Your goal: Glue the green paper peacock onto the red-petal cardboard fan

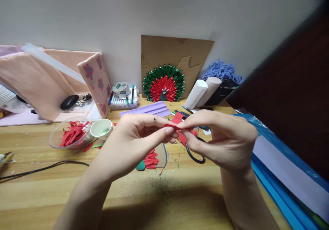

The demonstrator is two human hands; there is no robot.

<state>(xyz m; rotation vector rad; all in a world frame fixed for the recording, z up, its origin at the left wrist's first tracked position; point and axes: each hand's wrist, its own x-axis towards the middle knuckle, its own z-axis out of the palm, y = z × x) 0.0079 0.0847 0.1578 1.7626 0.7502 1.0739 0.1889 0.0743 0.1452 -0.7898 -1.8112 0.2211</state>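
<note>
Between my two hands, above the table, is a small red strip of crepe paper [171,126]. My left hand [138,137] pinches one end of it with thumb and finger. Thumb and fingertips of my right hand [218,134] close on the other end. Beneath my hands lies a cardboard piece [161,156] with red paper petals [151,160] and a green paper shape [140,165] on it, partly covered by my left hand. A black scissors handle [196,160] shows beside my right hand, the rest hidden. Red paper [178,117] lies behind my fingers.
A clear bowl [55,142] of red strips and a paper cup [101,129] stand at left. A red-green paper peacock [163,86] leans on a cardboard sheet [177,48] at the back. Markers [125,101], purple paper [149,109], paper rolls [196,93] and blue sheets [272,189] surround the work area.
</note>
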